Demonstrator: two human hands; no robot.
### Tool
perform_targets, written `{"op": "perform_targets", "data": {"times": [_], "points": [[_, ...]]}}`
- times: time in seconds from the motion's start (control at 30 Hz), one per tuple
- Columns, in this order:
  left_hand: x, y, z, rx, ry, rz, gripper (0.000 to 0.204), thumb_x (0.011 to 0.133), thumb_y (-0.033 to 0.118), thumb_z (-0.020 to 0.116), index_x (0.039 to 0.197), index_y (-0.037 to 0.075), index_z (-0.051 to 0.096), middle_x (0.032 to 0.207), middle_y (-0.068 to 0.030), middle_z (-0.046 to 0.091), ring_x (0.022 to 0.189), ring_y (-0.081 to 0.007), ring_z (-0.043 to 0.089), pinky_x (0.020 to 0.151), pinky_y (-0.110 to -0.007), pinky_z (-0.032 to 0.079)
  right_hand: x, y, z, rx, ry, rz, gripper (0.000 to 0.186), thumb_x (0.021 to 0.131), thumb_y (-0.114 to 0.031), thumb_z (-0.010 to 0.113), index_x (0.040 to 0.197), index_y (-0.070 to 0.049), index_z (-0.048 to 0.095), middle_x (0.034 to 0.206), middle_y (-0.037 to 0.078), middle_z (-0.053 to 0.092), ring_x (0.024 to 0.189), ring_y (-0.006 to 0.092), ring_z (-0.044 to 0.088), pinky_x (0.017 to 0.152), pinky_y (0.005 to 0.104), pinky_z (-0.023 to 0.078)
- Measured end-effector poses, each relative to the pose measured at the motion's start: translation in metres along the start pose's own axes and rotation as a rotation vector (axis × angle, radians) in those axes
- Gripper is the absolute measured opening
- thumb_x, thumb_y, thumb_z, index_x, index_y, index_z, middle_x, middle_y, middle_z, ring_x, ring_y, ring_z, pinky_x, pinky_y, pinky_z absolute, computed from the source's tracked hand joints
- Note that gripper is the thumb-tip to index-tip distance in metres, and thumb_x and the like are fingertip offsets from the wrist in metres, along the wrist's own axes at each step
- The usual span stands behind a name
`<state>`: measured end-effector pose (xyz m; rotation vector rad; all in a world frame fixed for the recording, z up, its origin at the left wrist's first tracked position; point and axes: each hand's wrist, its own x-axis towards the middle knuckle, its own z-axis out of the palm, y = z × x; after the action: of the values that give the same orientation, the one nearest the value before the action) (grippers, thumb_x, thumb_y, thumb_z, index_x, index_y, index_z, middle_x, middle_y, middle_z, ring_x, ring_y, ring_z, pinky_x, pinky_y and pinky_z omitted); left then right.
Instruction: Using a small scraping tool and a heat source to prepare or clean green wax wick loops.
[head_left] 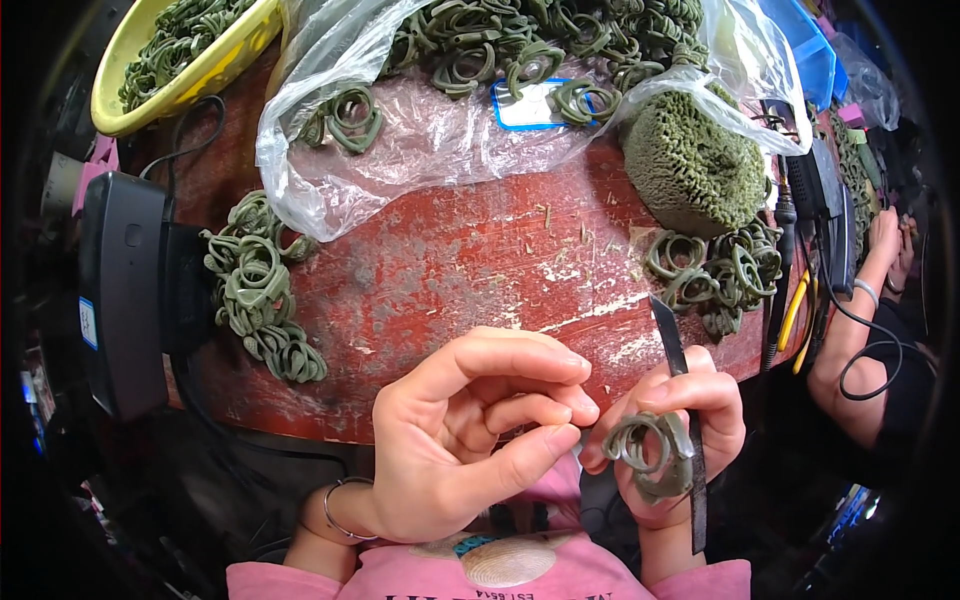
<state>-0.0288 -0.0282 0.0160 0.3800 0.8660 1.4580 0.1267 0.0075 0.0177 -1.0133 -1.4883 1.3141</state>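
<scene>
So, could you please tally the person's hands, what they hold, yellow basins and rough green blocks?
Hands (left hand, right hand): 2
Held clump of green rings: 1
Held dark strip: 1
Yellow basin: 1
Rough green block: 1
Total: 6

Red tabletop (450, 270) here, mottled pale; dull green rings (665, 460) and a black blade (698, 485) toward four o'clock, bright yellow basin (107, 85) at ten, pink shirt (400, 578) at six, tan shell print (510, 563) across it!
</scene>
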Motion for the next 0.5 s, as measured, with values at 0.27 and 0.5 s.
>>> {"op": "perform_targets", "data": {"times": [0.27,0.5], "points": [[0.001,-0.002,0.002,0.067,-0.033,0.062,0.029,0.068,-0.011,0.055,0.096,-0.006,0.050,0.097,-0.0174,0.051,0.078,-0.0148,0.055,0.065,-0.018,0.045,-0.001,0.006,0.000,0.094,-0.017,0.060,0.010,0.083,-0.008,0.057,0.087,0.001,0.055,0.076,0.011,0.061,0.069,0.0151,0.054,0.064,0.0250,0.043],[0.004,-0.001,0.003,0.071,-0.038,0.056,0.029,0.067,-0.012,0.053,0.096,-0.005,0.051,0.097,-0.0171,0.050,0.079,-0.0140,0.053,0.065,-0.018,0.043,0.000,0.011,0.001,0.044,-0.031,0.050,0.013,0.084,-0.011,0.056,0.088,0.002,0.056,0.076,0.012,0.060,0.068,0.0143,0.054,0.063,0.0246,0.043]]}}
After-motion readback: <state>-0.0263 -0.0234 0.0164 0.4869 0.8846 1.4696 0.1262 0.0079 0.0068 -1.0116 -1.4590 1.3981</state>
